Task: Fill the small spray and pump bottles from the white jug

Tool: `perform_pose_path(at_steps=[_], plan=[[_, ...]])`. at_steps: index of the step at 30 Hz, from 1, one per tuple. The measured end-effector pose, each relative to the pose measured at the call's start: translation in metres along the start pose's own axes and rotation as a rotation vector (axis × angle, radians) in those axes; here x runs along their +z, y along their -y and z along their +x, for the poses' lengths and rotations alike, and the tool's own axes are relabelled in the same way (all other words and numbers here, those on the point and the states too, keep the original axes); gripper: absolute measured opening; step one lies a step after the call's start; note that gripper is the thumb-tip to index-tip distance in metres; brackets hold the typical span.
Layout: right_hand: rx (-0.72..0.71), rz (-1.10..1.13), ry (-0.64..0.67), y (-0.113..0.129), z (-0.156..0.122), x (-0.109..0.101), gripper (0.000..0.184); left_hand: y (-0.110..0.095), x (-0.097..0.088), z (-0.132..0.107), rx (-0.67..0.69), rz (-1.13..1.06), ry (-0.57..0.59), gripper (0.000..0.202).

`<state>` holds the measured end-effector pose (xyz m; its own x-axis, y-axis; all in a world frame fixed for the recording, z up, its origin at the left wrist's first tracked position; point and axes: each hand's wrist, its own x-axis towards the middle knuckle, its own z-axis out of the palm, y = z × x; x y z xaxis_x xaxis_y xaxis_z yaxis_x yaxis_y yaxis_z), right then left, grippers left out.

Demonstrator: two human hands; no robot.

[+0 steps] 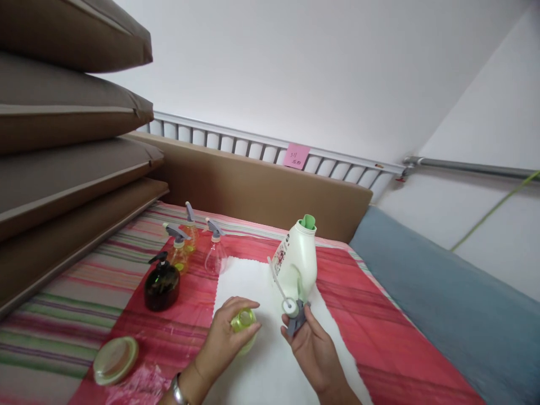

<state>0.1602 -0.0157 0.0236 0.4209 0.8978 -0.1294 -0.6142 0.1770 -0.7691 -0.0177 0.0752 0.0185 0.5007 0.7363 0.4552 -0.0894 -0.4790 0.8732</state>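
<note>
My left hand is closed round the neck of a clear yellow-green spray bottle with its mouth uncovered. In my right hand is a grey trigger spray head, held upside down between thumb and fingers. Its white collar faces up, and a thin tube sticks out toward the upper left. Just behind this hand stands a large pale detergent jug with a green spout and a printed label. Both hands are above a white cloth, apart from each other.
To the left stand a clear spray bottle, two yellow ones and a dark pump bottle. A round, pale green lidded dish lies nearer. Stacked brown cushions rise at left; a brown board closes off the back.
</note>
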Motion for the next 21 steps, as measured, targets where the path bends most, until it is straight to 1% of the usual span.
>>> perform_pose_path(at_steps=[2,4,8,10,14,21], plan=[[-0.026,-0.06,0.016,-0.002,-0.002,-0.006,0.016,-0.001,0.002,-0.002,0.027,0.013,0.015,0.024],[-0.035,-0.069,0.021,-0.006,-0.003,-0.007,0.016,-0.002,0.005,-0.006,0.071,0.024,0.062,0.028],[-0.009,0.001,0.004,-0.015,0.0,0.001,0.016,-0.005,0.01,-0.014,0.183,0.12,0.192,0.039],[0.003,0.052,-0.007,-0.019,0.002,0.006,0.015,-0.007,0.011,-0.016,0.212,0.166,0.229,0.043],[0.015,0.119,-0.003,-0.025,0.007,0.012,0.015,-0.009,0.01,-0.013,0.222,0.206,0.214,0.044],[0.026,0.09,0.016,-0.031,0.011,0.014,0.017,-0.01,0.009,-0.011,0.24,0.218,0.169,0.043]])
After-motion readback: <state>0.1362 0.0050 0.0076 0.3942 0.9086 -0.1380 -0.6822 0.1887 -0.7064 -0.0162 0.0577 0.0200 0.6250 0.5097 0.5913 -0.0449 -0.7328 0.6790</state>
